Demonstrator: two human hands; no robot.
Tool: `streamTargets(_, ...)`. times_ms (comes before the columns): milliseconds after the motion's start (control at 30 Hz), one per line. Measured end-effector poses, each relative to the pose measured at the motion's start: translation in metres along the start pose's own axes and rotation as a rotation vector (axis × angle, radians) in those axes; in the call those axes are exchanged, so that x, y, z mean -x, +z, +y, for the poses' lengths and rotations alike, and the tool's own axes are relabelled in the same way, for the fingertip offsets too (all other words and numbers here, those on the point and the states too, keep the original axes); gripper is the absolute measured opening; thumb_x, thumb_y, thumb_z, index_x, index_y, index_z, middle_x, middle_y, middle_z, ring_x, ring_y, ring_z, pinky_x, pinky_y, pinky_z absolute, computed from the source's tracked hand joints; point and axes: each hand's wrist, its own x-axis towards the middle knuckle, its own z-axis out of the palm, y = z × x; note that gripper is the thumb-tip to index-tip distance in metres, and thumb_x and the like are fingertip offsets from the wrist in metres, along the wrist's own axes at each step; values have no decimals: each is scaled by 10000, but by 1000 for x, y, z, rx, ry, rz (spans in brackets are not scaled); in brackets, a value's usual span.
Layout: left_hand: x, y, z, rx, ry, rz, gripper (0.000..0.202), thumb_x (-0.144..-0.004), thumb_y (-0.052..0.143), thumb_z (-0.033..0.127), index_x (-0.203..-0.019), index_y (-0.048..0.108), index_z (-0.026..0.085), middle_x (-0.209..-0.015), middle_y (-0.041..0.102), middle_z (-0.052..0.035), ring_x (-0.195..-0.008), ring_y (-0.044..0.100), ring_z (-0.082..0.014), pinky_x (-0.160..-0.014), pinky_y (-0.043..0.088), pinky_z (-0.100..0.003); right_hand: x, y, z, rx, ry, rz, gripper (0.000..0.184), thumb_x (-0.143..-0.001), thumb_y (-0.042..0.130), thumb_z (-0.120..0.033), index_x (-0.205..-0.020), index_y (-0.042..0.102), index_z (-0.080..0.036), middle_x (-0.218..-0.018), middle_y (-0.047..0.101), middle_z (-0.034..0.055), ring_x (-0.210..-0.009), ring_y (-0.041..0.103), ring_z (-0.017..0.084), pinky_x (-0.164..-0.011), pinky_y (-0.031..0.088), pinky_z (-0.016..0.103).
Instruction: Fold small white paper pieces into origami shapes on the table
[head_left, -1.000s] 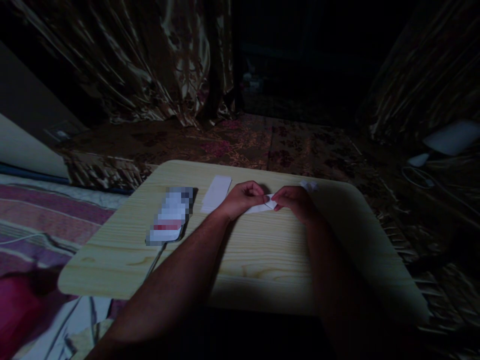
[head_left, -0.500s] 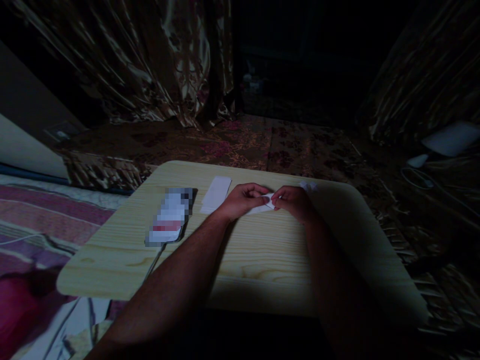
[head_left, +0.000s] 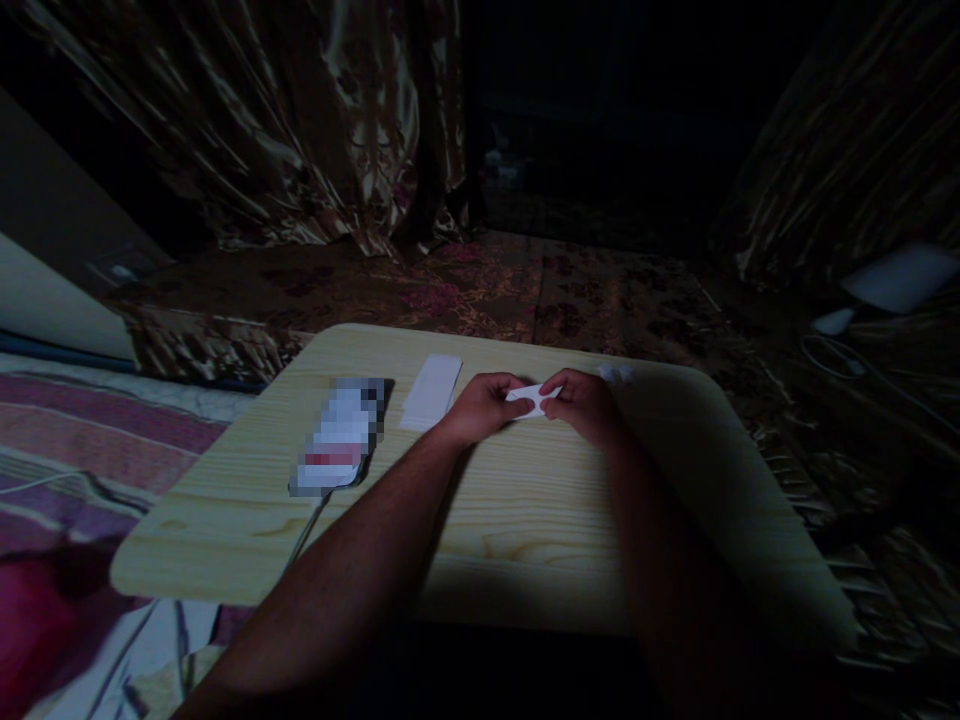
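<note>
A small white piece of paper (head_left: 534, 397) is held between both hands above the far middle of the wooden table (head_left: 525, 520). My left hand (head_left: 484, 407) grips its left end, thumb on top. At the right end, my right hand (head_left: 583, 403) pinches it between thumb and fingers. A stack of white paper strips (head_left: 433, 388) lies to the left of my left hand. Just beyond my right hand sit small folded white paper pieces (head_left: 616, 374); their exact shape is too dim to make out.
A phone (head_left: 341, 435), its screen blurred out, lies on the table's left side with a cable (head_left: 306, 535) running toward me. A striped bed cover (head_left: 112, 450) is at the left. Patterned curtains (head_left: 360, 120) hang behind, and a white lamp-like object (head_left: 900, 278) stands at the right.
Both hands have shifted slightly on the paper, and more of its white surface now shows between them. The strip stack and phone stay where they were.
</note>
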Motion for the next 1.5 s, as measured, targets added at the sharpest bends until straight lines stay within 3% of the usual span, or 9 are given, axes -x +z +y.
streamTargets(167, 1, 1, 0, -12, -13, 49, 330, -651, 771, 405, -761, 635, 124, -601, 578, 17, -504, 433, -65, -481, 313, -203, -2, 5, -3, -159, 15, 65, 636, -597, 701, -162, -1200, 507, -225, -715, 677, -35, -600, 630, 146, -530, 476, 240)
streamTargets(233, 1, 2, 1, 23, -19, 72, 344, -640, 775, 416, -757, 628, 128, -613, 597, 9, -506, 451, -71, -479, 315, -204, -3, 6, -2, -137, 47, 54, 523, -623, 702, -209, -1122, 545, -205, -699, 682, -19, -593, 629, 153, -534, 482, 252)
streamTargets(300, 1, 2, 1, 63, -21, 99, 353, -625, 781, 421, -747, 619, 132, -627, 619, -1, -515, 474, -79, -487, 328, -204, -3, 7, 1, -79, 70, 29, 286, -664, 689, -274, -920, 602, -183, -645, 670, -5, -555, 611, 146, -527, 476, 254)
streamTargets(367, 0, 3, 1, 88, -19, 127, 352, -616, 784, 419, -737, 610, 138, -636, 633, -4, -523, 489, -82, -495, 340, -204, -3, 7, 3, -24, 82, 17, 170, -694, 675, -320, -755, 609, -176, -602, 658, 8, -531, 602, 141, -526, 474, 255)
streamTargets(667, -1, 2, -4, 58, -14, 138, 323, -651, 757, 417, -764, 628, 144, -660, 640, -3, -543, 494, -85, -497, 335, -202, -3, 12, 5, 5, 76, 66, 162, -715, 662, -325, -681, 633, -170, -606, 674, 20, -515, 602, 136, -513, 472, 247)
streamTargets(833, 0, 5, 1, 57, -7, 209, 365, -627, 771, 460, -781, 675, 143, -697, 643, 2, -567, 493, -83, -531, 366, -209, 0, 16, 0, 10, 105, 39, 156, -707, 665, -321, -680, 632, -171, -608, 673, 16, -512, 597, 131, -514, 466, 243)
streamTargets(1033, -1, 5, 1, 50, -14, 202, 346, -624, 769, 454, -722, 651, 144, -628, 593, 16, -532, 452, -72, -502, 329, -204, 0, 18, 1, 2, 111, 16, 154, -704, 664, -327, -684, 621, -180, -622, 673, 16, -523, 597, 138, -514, 468, 252)
streamTargets(1500, 1, 7, 2, 33, -51, 160, 355, -619, 774, 446, -724, 639, 135, -614, 594, 10, -503, 435, -66, -479, 313, -200, -1, 16, -4, 37, 48, 164, 172, -729, 623, -341, -654, 598, -188, -524, 595, -18, -471, 513, 111, -473, 368, 232)
